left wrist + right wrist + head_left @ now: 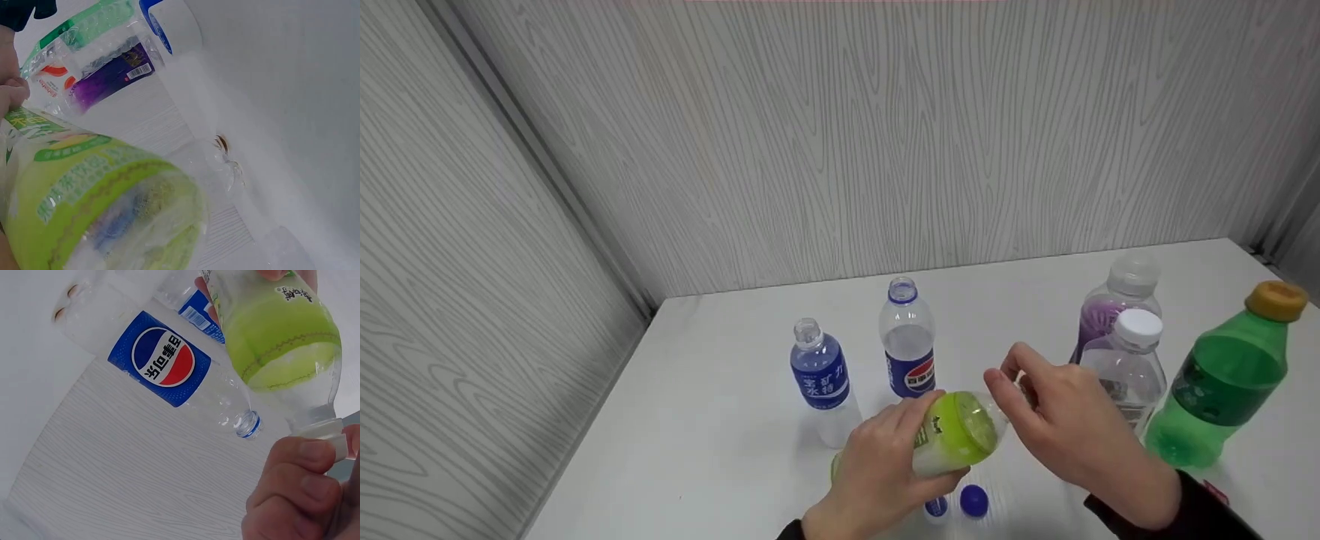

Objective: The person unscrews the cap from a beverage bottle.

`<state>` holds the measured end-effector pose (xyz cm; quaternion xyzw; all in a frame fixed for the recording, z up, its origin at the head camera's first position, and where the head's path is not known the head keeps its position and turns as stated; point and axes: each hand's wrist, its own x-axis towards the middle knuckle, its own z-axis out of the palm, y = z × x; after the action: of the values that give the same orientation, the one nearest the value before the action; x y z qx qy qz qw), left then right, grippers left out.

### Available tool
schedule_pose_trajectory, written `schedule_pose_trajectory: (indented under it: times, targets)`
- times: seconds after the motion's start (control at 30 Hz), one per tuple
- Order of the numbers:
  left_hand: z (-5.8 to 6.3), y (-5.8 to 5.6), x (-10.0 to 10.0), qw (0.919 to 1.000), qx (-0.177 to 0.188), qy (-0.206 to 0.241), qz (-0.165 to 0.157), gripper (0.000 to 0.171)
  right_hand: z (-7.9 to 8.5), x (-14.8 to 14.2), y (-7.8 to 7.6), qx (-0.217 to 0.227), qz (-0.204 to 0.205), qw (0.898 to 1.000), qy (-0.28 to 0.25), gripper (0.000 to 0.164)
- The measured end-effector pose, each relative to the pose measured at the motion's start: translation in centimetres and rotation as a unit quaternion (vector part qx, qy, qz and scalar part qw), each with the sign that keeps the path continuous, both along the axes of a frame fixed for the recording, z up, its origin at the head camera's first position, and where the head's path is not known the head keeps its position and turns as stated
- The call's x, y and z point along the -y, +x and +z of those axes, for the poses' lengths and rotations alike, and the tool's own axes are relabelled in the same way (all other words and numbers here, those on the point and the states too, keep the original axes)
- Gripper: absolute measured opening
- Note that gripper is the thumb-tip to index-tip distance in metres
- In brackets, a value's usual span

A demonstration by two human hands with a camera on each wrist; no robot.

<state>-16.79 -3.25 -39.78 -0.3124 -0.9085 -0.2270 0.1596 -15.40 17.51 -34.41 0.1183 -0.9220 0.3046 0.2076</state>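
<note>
My left hand (877,457) grips a plastic bottle with a lime-green label (956,431) round its body. The bottle lies tilted over the table, its neck toward my right hand (1065,420). In the right wrist view, my right thumb and fingers (295,455) pinch the white cap (337,441) at the bottle's mouth. Behind the bottle stand an uncapped Pepsi bottle (907,341) and an uncapped bottle with a blue label (820,375). Below it on the table lie a dark blue cap (973,501) and a white cap with a blue top (936,508).
To the right of my right hand stand a green bottle with an orange cap (1222,382), a clear bottle with a white cap (1132,360) and a purple-labelled bottle (1102,311). A wood-grain panel (840,135) borders the white table (697,390) at the back.
</note>
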Motion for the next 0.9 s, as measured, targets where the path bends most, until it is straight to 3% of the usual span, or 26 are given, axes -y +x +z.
schedule_pose_trajectory:
  times: [0.1,0.2,0.37,0.53,0.77,0.9]
  targets:
    - [-0.1,0.1,0.0,0.9999,-0.012,-0.002,0.001,0.071,-0.1,0.1,-0.1,-0.002,-0.006,1.000,0.003,0.023]
    - [0.0,0.2,0.0,1.0000,-0.001,0.002,-0.008,0.071,-0.3,0.1,-0.2,-0.035,-0.002,0.999,-0.002,0.023]
    - [0.2,0.1,0.1,0.9968,0.065,0.030,-0.035,0.068,-0.7,0.1,-0.2,-0.111,0.026,0.993,-0.021,0.027]
    - [0.4,-0.2,0.3,0.9880,0.123,0.055,-0.075,0.065,-0.7,0.0,-0.2,-0.156,0.062,0.985,-0.031,0.026]
    - [0.5,-0.7,1.0,0.9652,0.209,0.082,-0.134,0.060,-1.0,-0.2,-0.3,-0.189,0.111,0.975,-0.030,0.028]
    - [1.0,-0.9,1.3,0.9437,0.279,0.085,-0.157,0.059,-1.1,-0.4,-0.7,-0.235,0.174,0.956,-0.027,0.029]
